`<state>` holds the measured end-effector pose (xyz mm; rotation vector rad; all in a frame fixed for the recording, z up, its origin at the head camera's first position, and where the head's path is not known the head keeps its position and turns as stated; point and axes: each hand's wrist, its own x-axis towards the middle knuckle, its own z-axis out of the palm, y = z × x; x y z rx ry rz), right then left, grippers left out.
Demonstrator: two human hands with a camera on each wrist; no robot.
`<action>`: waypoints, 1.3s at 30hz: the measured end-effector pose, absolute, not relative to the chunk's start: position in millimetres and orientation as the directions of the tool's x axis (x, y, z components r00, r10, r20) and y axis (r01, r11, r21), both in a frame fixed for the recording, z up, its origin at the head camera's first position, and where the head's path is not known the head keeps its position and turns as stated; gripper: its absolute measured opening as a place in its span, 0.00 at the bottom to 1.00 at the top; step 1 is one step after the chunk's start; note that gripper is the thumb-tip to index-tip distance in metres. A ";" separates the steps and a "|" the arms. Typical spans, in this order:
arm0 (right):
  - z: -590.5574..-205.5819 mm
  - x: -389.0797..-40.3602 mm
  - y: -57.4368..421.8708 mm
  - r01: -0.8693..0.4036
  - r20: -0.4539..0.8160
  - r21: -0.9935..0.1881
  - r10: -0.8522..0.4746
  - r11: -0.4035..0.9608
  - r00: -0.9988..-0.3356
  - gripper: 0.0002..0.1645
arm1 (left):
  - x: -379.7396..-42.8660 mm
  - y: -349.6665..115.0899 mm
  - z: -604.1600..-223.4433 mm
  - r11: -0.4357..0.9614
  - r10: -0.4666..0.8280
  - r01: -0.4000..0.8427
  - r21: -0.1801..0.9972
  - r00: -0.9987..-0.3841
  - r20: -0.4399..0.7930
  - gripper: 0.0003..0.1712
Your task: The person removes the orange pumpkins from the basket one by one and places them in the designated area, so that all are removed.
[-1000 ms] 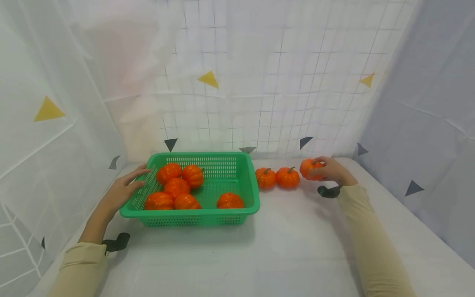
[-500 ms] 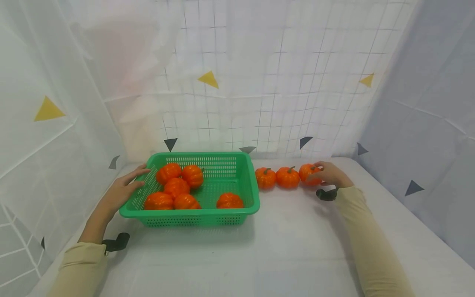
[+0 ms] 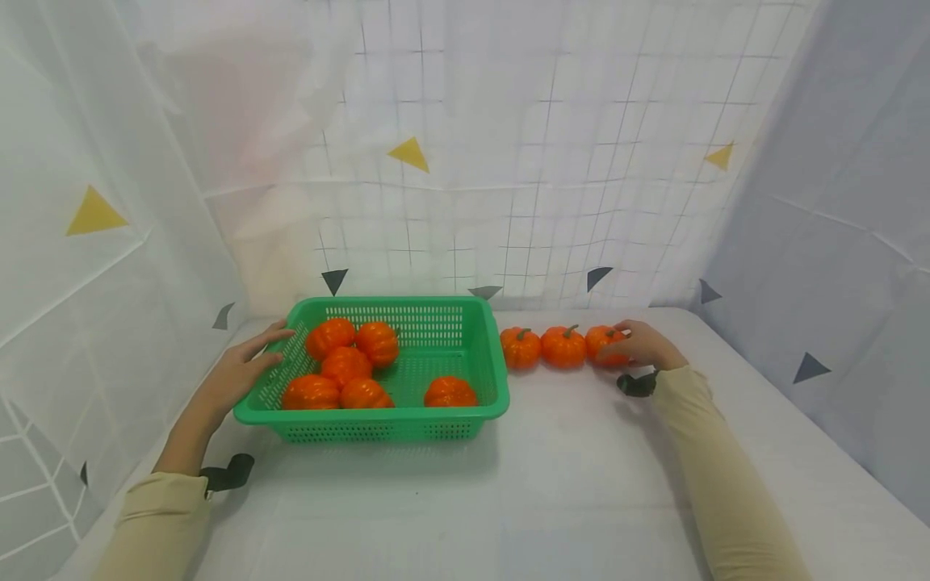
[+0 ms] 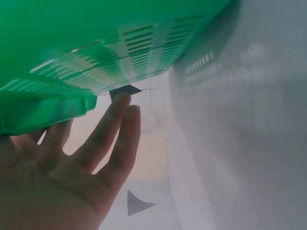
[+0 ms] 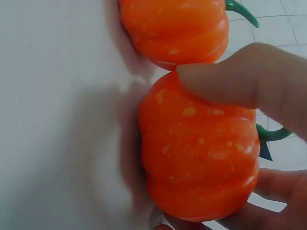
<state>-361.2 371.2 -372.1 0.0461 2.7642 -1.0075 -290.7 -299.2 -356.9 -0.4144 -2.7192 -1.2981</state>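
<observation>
My right hand [image 3: 641, 345] holds a small orange pumpkin [image 5: 199, 148] with a green stem, thumb across one side and fingers around the other. The pumpkin sits on the white table at the right end of a row. Beside it stand a middle pumpkin [image 3: 563, 348] and a left pumpkin [image 3: 520, 349], close to the basket. At the left end of the green plastic basket [image 3: 370, 415], my left hand [image 3: 236, 375] rests against the rim. In the left wrist view its fingers [image 4: 125, 139] extend fairly straight along the outside, under the rim; the thumb is mostly hidden.
Several orange pumpkins lie in the basket: a cluster with one pumpkin [image 3: 346, 369] in its middle at the left, and a single pumpkin [image 3: 450, 392] at the right. A white sheet wall [image 3: 465, 202] with grid lines stands behind the table [image 3: 465, 508].
My right hand has lowered the pumpkin onto the table at the right end of the row, beside the middle one. The left hand and the basket have stayed put.
</observation>
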 end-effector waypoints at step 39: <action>-242.9 -294.2 219.4 -0.282 0.166 -0.560 -0.228 0.779 -0.959 0.49 | -293.2 -300.8 -357.4 0.600 0.207 0.297 0.743 -0.955 0.214 0.29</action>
